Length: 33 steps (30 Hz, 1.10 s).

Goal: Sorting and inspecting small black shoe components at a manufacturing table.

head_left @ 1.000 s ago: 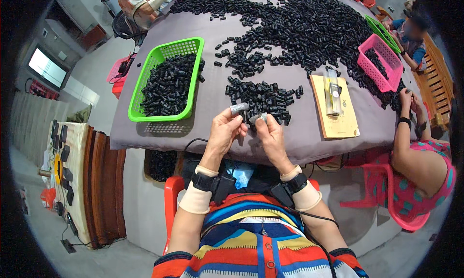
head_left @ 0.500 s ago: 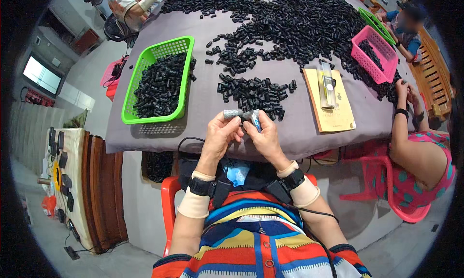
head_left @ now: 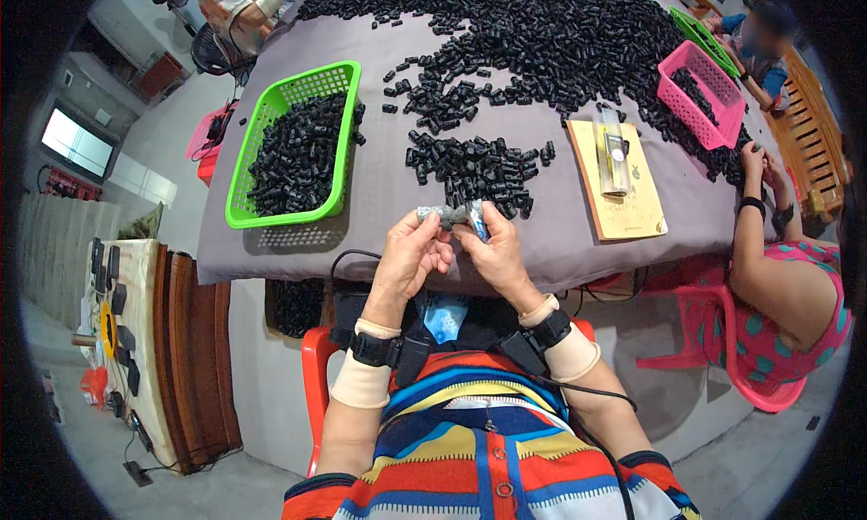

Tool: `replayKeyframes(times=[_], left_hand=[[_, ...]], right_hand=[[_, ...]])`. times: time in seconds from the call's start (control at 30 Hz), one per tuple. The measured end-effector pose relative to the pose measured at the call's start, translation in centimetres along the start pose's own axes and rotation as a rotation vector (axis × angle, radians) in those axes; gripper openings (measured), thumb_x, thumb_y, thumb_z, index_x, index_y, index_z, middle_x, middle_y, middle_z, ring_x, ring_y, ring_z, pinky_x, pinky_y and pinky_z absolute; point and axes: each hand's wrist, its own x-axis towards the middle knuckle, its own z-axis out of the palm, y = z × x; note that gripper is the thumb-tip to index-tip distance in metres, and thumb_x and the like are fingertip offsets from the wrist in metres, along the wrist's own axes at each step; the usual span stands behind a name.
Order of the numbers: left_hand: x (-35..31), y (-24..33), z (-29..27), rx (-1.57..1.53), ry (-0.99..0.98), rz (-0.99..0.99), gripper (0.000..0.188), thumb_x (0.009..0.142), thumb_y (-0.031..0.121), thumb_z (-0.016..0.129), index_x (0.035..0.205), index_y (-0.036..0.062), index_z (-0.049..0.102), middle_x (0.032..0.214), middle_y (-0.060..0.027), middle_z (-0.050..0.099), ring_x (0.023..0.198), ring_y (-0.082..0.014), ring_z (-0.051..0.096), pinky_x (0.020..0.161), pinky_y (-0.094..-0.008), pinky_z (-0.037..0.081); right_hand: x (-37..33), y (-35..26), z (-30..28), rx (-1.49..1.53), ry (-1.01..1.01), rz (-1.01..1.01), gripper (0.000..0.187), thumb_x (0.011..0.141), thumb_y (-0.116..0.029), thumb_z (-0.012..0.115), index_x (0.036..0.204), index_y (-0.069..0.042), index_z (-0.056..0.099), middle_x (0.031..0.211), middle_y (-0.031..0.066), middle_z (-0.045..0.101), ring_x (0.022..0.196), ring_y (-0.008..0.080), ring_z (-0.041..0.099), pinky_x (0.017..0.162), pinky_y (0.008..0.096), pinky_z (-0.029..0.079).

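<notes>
Over the near side of the table, my left hand (head_left: 414, 253) and my right hand (head_left: 497, 253) meet, thumbs and fingers pinched together. Between their fingertips sits a small dark plastic part (head_left: 454, 218), mostly covered by the fingers. A silvery wrapping (head_left: 430, 213) shows at my left fingertips, and a white-and-blue one (head_left: 477, 216) at my right. Just beyond my hands lies a small pile of short black cylindrical parts (head_left: 470, 169). To the left stands a green basket (head_left: 348, 172) filled with similar black parts.
A large heap of black parts (head_left: 569, 50) covers the table's far side. Right of my hands, a yellow pad (head_left: 623, 217) carries a clear-and-yellow tool (head_left: 614, 163). A pink basket (head_left: 700, 122) stands farther right, beside a co-worker's hands (head_left: 761, 168). Other people sit around the table.
My hands keep their place, with the fingers shifting slightly around the dark part between them. The view has moved a little; nothing else visibly differs.
</notes>
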Motion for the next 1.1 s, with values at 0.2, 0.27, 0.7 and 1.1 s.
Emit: replayKeyframes(times=[0.2, 0.27, 0.7, 1.1], left_hand=[[-0.3, 0.0, 1.1, 0.073, 0.031, -0.077, 0.014, 0.09, 0.014, 0.052, 0.095, 0.0018, 0.053, 0.076, -0.0069, 0.058, 0.056, -0.014, 0.058, 0.045, -0.0235, 0.047], [-0.1, -0.3, 0.7, 0.07, 0.055, -0.048, 0.013, 0.089, 0.014, 0.054, 0.094, 0.0012, 0.054, 0.074, -0.0065, 0.059, 0.055, -0.0133, 0.058, 0.044, -0.0229, 0.047], [0.3, -0.9, 1.1, 0.151, 0.146, 0.161, 0.012, 0.085, 0.004, 0.058, 0.096, -0.001, 0.058, 0.077, -0.0071, 0.062, 0.06, -0.0117, 0.06, 0.051, -0.0209, 0.052], [0.4, -0.9, -0.7, -0.062, 0.029, 0.153, 0.019, 0.088, 0.008, 0.053, 0.106, 0.0023, 0.056, 0.082, -0.0037, 0.059, 0.066, -0.011, 0.055, 0.055, -0.0219, 0.047]], right_hand=[[-0.1, 0.3, 0.1, -0.066, 0.014, -0.043, 0.013, 0.075, -0.004, 0.061, 0.079, -0.002, 0.049, 0.064, 0.0064, 0.051, 0.058, 0.0122, 0.046, 0.054, 0.0288, 0.04], [-0.2, 0.2, 0.2, -0.079, 0.034, -0.052, 0.013, 0.075, -0.003, 0.061, 0.079, -0.002, 0.049, 0.064, 0.0065, 0.051, 0.058, 0.0129, 0.046, 0.055, 0.0292, 0.041], [0.0, 0.0, 0.1, 0.034, 0.008, -0.002, 0.016, 0.079, -0.01, 0.064, 0.08, -0.003, 0.05, 0.067, 0.0045, 0.056, 0.06, 0.009, 0.048, 0.054, 0.0273, 0.041], [0.0, -0.6, -0.1, 0.029, -0.04, 0.015, 0.018, 0.082, -0.017, 0.061, 0.08, -0.002, 0.051, 0.07, 0.0068, 0.059, 0.061, 0.0132, 0.054, 0.055, 0.0292, 0.043]])
